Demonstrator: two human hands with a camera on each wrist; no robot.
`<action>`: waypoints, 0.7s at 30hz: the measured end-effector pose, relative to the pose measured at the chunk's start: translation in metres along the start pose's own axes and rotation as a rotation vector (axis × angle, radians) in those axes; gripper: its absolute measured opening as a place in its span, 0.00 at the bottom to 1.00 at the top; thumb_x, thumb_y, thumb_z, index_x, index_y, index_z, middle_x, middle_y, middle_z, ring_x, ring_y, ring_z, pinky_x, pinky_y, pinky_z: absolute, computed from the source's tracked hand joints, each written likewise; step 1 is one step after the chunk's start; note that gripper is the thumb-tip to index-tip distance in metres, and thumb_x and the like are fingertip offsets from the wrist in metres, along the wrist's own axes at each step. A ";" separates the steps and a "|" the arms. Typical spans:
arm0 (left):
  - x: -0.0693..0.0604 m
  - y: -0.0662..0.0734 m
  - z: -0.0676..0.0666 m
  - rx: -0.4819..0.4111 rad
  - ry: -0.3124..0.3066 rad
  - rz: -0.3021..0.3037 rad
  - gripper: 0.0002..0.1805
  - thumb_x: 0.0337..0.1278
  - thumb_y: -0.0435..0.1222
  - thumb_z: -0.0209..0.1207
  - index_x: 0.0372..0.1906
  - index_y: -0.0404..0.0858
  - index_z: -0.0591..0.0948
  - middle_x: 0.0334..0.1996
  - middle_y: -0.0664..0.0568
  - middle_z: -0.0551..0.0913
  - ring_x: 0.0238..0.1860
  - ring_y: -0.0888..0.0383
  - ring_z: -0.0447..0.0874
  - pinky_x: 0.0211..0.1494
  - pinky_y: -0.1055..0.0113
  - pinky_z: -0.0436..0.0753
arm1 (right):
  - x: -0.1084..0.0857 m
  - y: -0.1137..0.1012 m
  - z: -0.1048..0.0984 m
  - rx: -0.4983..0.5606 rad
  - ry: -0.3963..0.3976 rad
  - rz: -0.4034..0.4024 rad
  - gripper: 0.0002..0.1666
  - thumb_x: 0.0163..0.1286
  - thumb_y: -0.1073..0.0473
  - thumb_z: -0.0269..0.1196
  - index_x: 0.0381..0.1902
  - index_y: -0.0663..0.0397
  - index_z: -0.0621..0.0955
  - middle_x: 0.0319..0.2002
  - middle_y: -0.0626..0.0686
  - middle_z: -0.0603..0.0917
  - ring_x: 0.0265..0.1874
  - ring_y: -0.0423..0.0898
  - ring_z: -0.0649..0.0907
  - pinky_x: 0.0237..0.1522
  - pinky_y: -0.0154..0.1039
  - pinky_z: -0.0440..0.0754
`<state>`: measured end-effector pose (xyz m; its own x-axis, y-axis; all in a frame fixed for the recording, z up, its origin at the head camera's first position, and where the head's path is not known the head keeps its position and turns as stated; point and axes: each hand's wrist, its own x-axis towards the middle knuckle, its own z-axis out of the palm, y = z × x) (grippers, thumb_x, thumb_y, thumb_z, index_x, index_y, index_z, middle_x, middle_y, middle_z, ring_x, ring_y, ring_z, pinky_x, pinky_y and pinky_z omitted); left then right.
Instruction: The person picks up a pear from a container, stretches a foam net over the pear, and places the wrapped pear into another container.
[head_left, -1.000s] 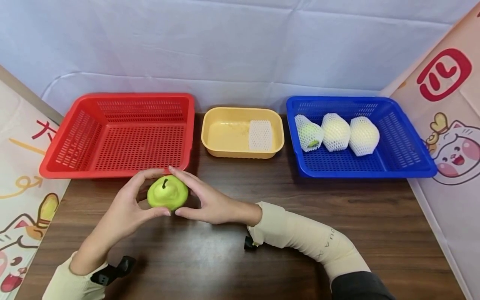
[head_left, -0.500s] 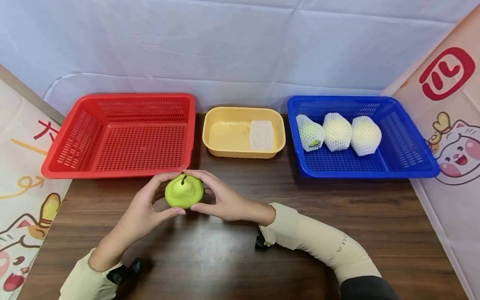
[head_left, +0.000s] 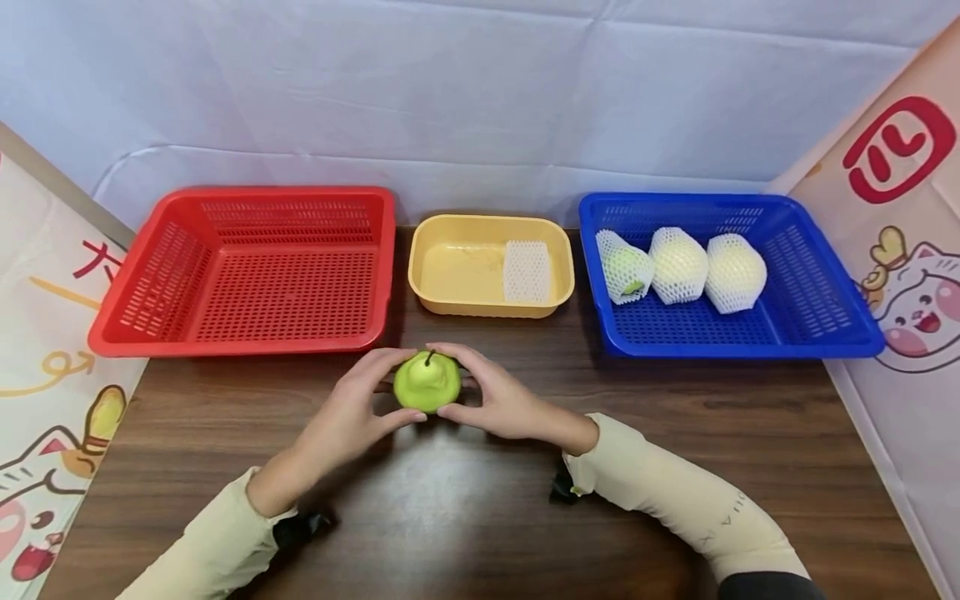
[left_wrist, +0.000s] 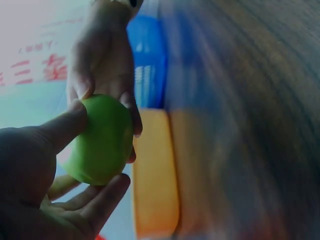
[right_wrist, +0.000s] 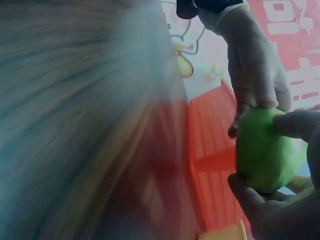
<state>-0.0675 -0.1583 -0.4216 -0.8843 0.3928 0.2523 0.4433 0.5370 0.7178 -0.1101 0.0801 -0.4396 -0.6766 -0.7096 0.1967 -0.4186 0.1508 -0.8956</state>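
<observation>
Between my two hands a green pear (head_left: pixel 427 383) with a dark stem is held upright, stem toward the head camera. My left hand (head_left: pixel 354 408) grips its left side, thumb in front and fingers behind. From the right, my right hand (head_left: pixel 504 396) grips it the same way. Both wrist views show thumbs and fingertips touching the pear's skin (left_wrist: pixel 102 142); a gap to the wooden tabletop shows below it. Behind the hands stands a yellow tray (head_left: pixel 457 308) with a white foam net (head_left: pixel 527 271) lying in its right half.
At the back left is a red basket (head_left: pixel 240 346) with no fruit in it. A blue basket (head_left: pixel 742 346) at the back right holds three net-wrapped fruits (head_left: pixel 677 265) in a row. Brown wooden tabletop (head_left: pixel 480 517) stretches in front, with printed panels at both sides.
Both hands have carried the pear to the right, from in front of the red basket to in front of the yellow tray. The baskets and tray stay in place.
</observation>
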 end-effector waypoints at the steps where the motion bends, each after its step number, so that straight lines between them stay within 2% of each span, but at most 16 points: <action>1: 0.002 0.000 0.004 0.002 -0.009 -0.006 0.39 0.44 0.34 0.79 0.64 0.34 0.76 0.58 0.46 0.78 0.56 0.54 0.79 0.53 0.61 0.86 | -0.003 0.001 -0.003 -0.022 -0.001 0.011 0.43 0.67 0.65 0.70 0.75 0.63 0.64 0.72 0.61 0.68 0.69 0.54 0.71 0.68 0.50 0.74; 5: 0.011 0.000 0.019 0.016 -0.042 -0.015 0.38 0.44 0.37 0.80 0.63 0.34 0.77 0.57 0.46 0.80 0.56 0.54 0.80 0.55 0.59 0.85 | -0.014 0.009 -0.015 -0.104 -0.018 0.064 0.43 0.65 0.61 0.73 0.73 0.61 0.66 0.70 0.58 0.73 0.67 0.51 0.74 0.68 0.50 0.74; 8: 0.017 -0.001 0.029 0.027 -0.063 -0.026 0.38 0.45 0.39 0.79 0.63 0.34 0.77 0.57 0.46 0.81 0.57 0.54 0.80 0.57 0.58 0.83 | -0.020 0.014 -0.022 -0.121 -0.025 0.091 0.43 0.64 0.61 0.74 0.73 0.60 0.66 0.68 0.58 0.74 0.66 0.51 0.75 0.65 0.47 0.77; 16: 0.041 -0.007 0.049 0.021 -0.134 -0.048 0.40 0.50 0.39 0.77 0.68 0.31 0.74 0.60 0.44 0.79 0.61 0.50 0.78 0.65 0.55 0.78 | -0.030 0.021 -0.035 -0.202 0.043 0.146 0.43 0.63 0.63 0.74 0.71 0.65 0.67 0.67 0.63 0.73 0.64 0.55 0.76 0.60 0.50 0.81; 21: 0.051 -0.006 0.060 0.020 -0.193 -0.055 0.39 0.53 0.39 0.76 0.69 0.32 0.74 0.59 0.43 0.78 0.60 0.48 0.79 0.65 0.53 0.78 | -0.040 0.029 -0.042 -0.234 0.055 0.168 0.43 0.63 0.63 0.74 0.70 0.66 0.67 0.66 0.64 0.74 0.63 0.57 0.77 0.60 0.51 0.81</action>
<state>-0.1071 -0.0970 -0.4520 -0.8639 0.4968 0.0825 0.3991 0.5755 0.7138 -0.1206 0.1417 -0.4562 -0.7775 -0.6238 0.0805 -0.4218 0.4223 -0.8023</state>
